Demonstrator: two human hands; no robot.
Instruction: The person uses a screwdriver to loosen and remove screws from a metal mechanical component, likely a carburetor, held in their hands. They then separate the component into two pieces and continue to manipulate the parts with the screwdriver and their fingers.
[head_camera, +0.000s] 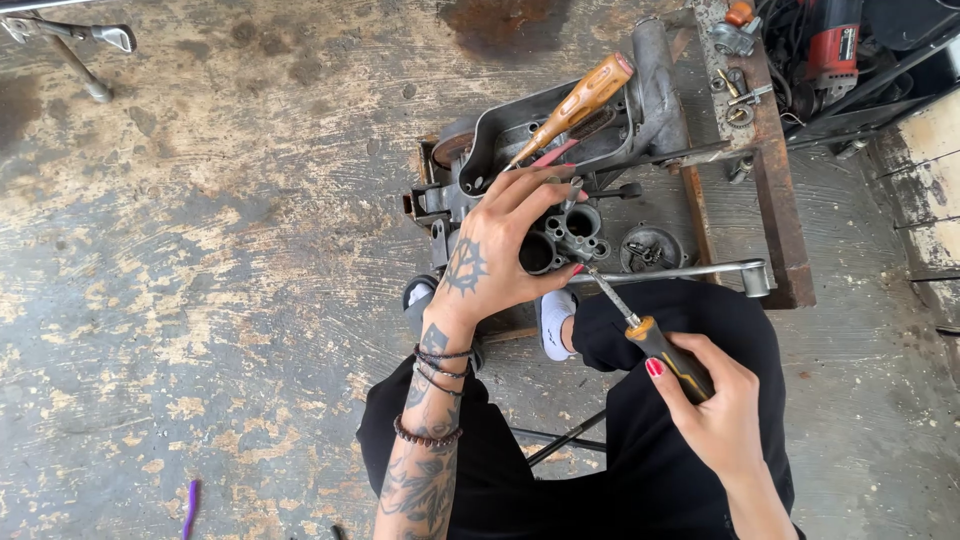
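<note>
I'm reaching my left hand (490, 262) forward, wrist bent, fingers curling around the grey carburettor (562, 240) above my lap and gripping it. My right hand (712, 400) is angling up-left, fingers closing tight on the black-and-orange screwdriver (640, 325), its tip touching the carburettor.

A worn, stained concrete floor (230, 230) carries everything. A rusty metal frame (775, 190) lies far right, bearing a grey engine casing (560, 130). A purple strip (190, 505) lies near left.
</note>
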